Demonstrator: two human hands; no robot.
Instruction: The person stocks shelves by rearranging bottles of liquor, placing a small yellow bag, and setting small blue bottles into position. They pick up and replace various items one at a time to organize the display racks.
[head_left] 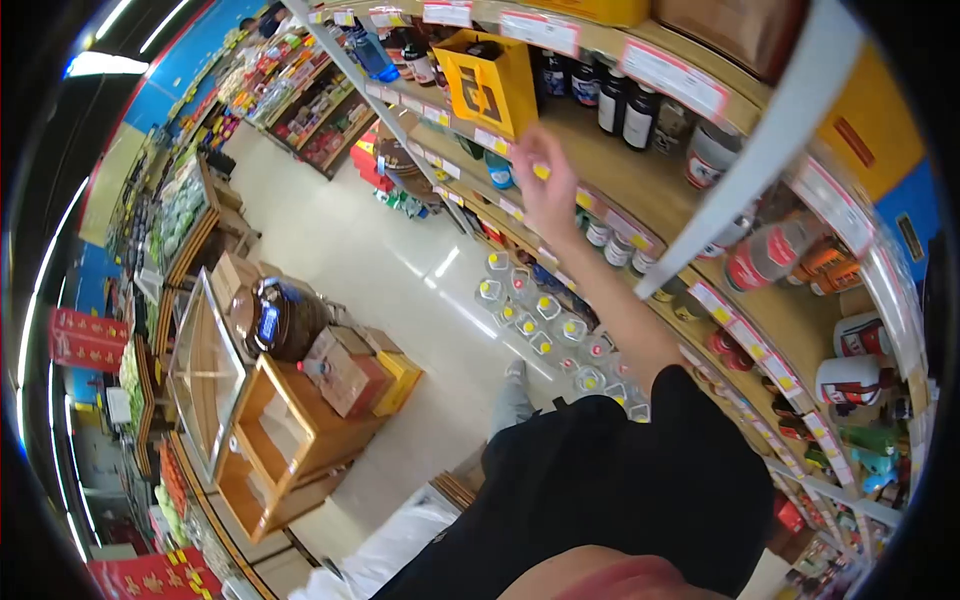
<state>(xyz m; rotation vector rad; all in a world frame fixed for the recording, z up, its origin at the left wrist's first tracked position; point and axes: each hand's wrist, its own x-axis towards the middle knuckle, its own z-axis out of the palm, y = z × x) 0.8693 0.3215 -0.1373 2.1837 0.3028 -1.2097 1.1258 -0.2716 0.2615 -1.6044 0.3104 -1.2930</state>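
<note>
Black sleeve [690,470], right hand [548,190] at shelf edge [615,222], yellow bag [487,85] beside, bottles [625,105] behind

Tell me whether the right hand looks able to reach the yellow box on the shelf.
Probably yes: the right hand is at the edge of the shelf, just below the yellow box, with nothing between them.

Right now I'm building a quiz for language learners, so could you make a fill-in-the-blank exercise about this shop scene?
1. The right hand reaches up beside a ______ box on the shelf.
2. The person's sleeve is ______.
3. The dark bottles to the right of the box carry ______ labels.
Missing words: yellow; black; white.
</note>
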